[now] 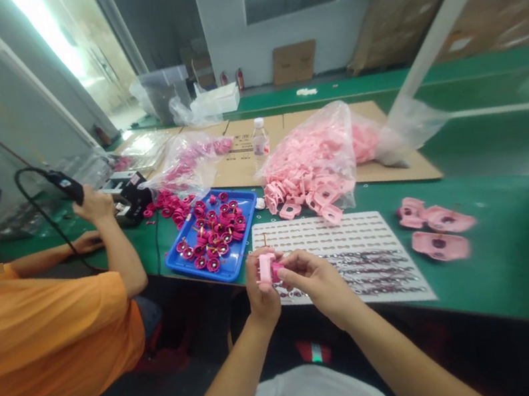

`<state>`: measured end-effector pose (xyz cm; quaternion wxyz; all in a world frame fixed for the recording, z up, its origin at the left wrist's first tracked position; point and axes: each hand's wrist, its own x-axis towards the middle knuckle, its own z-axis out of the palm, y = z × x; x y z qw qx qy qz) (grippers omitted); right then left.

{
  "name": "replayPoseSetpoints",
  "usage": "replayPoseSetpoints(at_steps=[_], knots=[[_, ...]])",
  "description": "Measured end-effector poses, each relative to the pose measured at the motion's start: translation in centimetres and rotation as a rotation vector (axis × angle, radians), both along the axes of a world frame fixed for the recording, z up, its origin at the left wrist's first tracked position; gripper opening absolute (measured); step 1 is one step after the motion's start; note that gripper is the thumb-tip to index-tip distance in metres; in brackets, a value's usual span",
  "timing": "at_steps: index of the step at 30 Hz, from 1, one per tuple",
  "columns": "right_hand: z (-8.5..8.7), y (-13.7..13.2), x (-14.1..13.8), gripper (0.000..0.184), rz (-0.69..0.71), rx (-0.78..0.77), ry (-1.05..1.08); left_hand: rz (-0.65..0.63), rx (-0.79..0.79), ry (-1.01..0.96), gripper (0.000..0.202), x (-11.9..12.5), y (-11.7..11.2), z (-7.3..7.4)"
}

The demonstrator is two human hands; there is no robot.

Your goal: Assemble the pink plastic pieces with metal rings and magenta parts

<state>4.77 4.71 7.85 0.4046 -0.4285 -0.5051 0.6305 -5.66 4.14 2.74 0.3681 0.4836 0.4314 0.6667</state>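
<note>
My left hand point(264, 296) is closed around a light pink plastic housing point(265, 271), held up above the table's front edge. Against its right side sits a small magenta round part point(277, 271), gripped by the thumb and fingers of my right hand point(314, 279). Whether the two parts are joined I cannot tell. Just behind my hands lies a white sheet point(323, 229) with rows of small dark metal-looking pieces. To the left of them, a blue tray point(229, 268) holds many magenta round parts point(214, 230) with shiny centres.
A clear bag of pink housings point(309, 163) spills onto cardboard point(244, 171) beside a plastic bottle point(260, 138). Several pink pieces point(439, 246) lie at right on the green table point(509, 265). At left, a co-worker in an orange shirt point(48, 329) holds a corded tool point(64, 185).
</note>
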Motion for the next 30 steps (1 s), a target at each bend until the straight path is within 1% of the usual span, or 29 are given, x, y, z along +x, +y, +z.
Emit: replayPoseSetpoints(at_steps=[4, 5, 7, 9, 11, 13, 14, 17, 19, 21, 24, 26, 28, 30], knots=[[-1.0, 0.4, 0.5, 0.022, 0.000, 0.035, -0.026, -0.015, -0.017, 0.006, 0.072, 0.5, -0.1, 0.3], [-1.0, 0.3, 0.6, 0.021, -0.008, 0.057, -0.046, -0.026, -0.030, 0.001, 0.072, 0.7, -0.1, 0.3], [-0.8, 0.1, 1.0, 0.018, -0.069, 0.121, -0.120, -0.057, -0.073, -0.024, 0.068, 1.2, -0.1, 0.3], [-0.4, -0.4, 1.7, 0.017, -0.153, 0.213, -0.222, -0.103, -0.143, -0.068, 0.055, 1.8, 0.0, 0.2], [0.0, -1.0, 2.5, 0.019, -0.232, 0.299, -0.306, -0.162, -0.231, -0.129, 0.038, 2.5, 0.3, -0.2], [0.2, -1.6, 3.5, 0.023, -0.265, 0.403, -0.355, -0.228, -0.312, -0.194, 0.031, 3.3, 0.6, -0.6], [0.1, -2.0, 4.0, 0.027, -0.267, 0.463, -0.379, -0.261, -0.347, -0.220, 0.031, 3.6, 0.6, -0.7], [-0.8, -2.9, 5.2, 0.045, -0.224, 0.627, -0.483, -0.349, -0.445, -0.256, 0.033, 4.9, 0.3, -0.6], [-2.0, -3.2, 5.7, 0.047, -0.240, 0.668, -0.559, -0.411, -0.527, -0.269, 0.034, 5.9, -0.2, -0.2], [-3.1, -3.0, 6.3, 0.044, -0.321, 0.662, -0.622, -0.481, -0.590, -0.281, 0.033, 6.7, -0.6, 0.2], [-4.0, -1.5, 7.6, 0.037, -0.465, 0.613, -0.695, -0.562, -0.617, -0.269, 0.036, 7.2, -0.7, 0.5], [-3.8, 0.5, 9.2, 0.032, -0.545, 0.571, -0.754, -0.591, -0.588, -0.219, 0.036, 6.9, -0.5, 0.4], [-3.1, 3.1, 11.4, 0.031, -0.614, 0.523, -0.834, -0.541, -0.537, -0.137, 0.034, 6.2, -0.5, 0.2], [-2.4, 6.0, 13.8, 0.033, -0.653, 0.473, -0.928, -0.414, -0.497, -0.020, 0.033, 5.3, -0.7, 0.0]])
